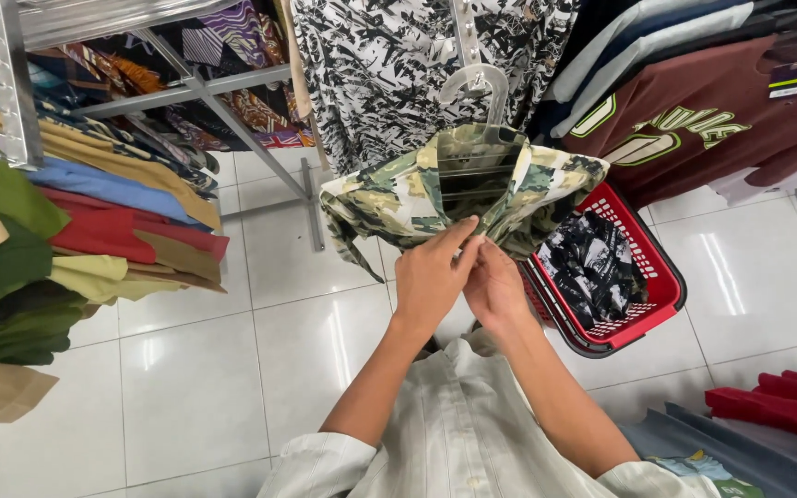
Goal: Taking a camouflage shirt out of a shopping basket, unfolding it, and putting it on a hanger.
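Observation:
A camouflage-patterned shirt in green, cream and dark tones hangs on a clear plastic hanger in front of me. My left hand and my right hand meet at the shirt's front just below the collar, fingertips pinching the fabric edges together. Both hands are closed on the cloth. The lower part of the shirt is hidden behind my hands.
A red plastic basket holding black-and-white patterned cloth sits on the white tile floor to the right. A metal rack with hanging shirts stands on the left. A black-and-white garment and a maroon shirt hang behind.

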